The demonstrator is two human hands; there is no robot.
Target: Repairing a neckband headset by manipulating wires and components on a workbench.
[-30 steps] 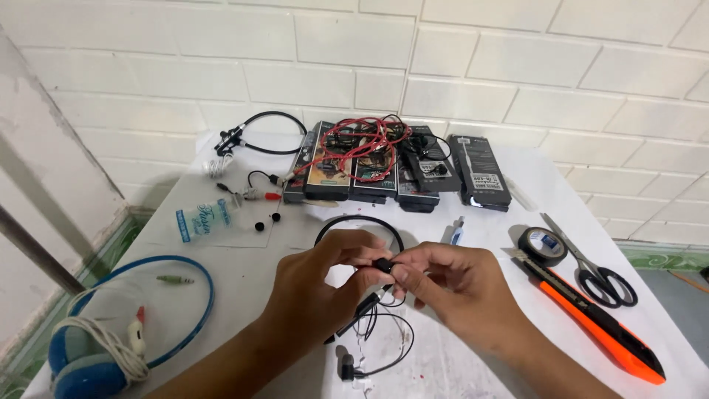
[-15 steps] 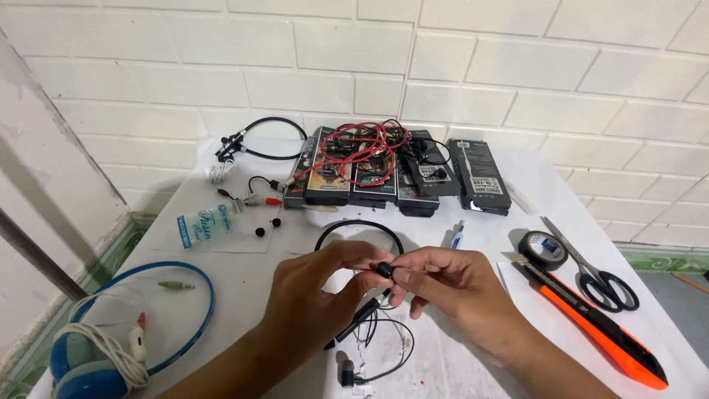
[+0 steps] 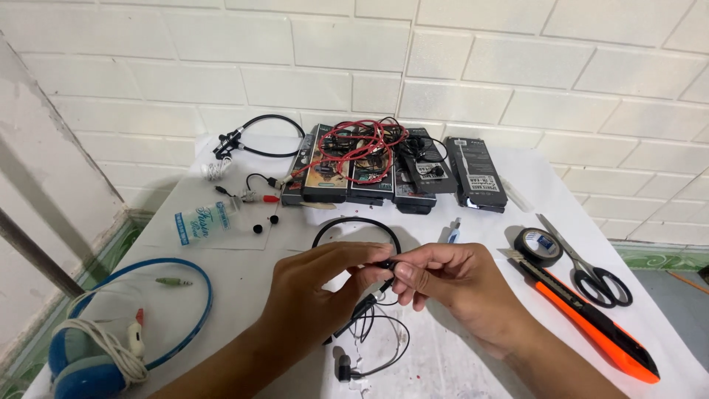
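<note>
— Where the table [image 3: 244, 266] begins on the left, what lies there?

— Blue headphones [image 3: 111, 336] with a pale cord bundled on one ear cup, and a green-tipped plug [image 3: 171, 281] inside the loop of the band. Beyond them lies a clear packet [image 3: 203, 222] with blue print, then two small black ear pads [image 3: 265, 224] and a red clip lead [image 3: 258, 196]. A black cable [image 3: 258, 137] curls at the far edge near the white brick wall [image 3: 443, 74].

— And the hands?

— The left hand [image 3: 314, 288] and the right hand [image 3: 450, 284] meet at the table's middle. Each grip is pinched shut, thumb against fingertips, on the same small black earphone wire [image 3: 384, 266]. The wire hangs down between the wrists and trails in loops to an earbud [image 3: 343, 367] lying on the table just below. A black neckband [image 3: 358, 225] arcs just behind the knuckles.

— Farther back?

— A row of dark flat boxes [image 3: 391, 174] with red wires [image 3: 358, 140] tangled on top.

— To the right?

— A roll of black tape [image 3: 538, 245], black-handled scissors [image 3: 594, 273] beside it, and an orange and black utility knife [image 3: 591, 318] lying slantwise, near the right forearm.
</note>
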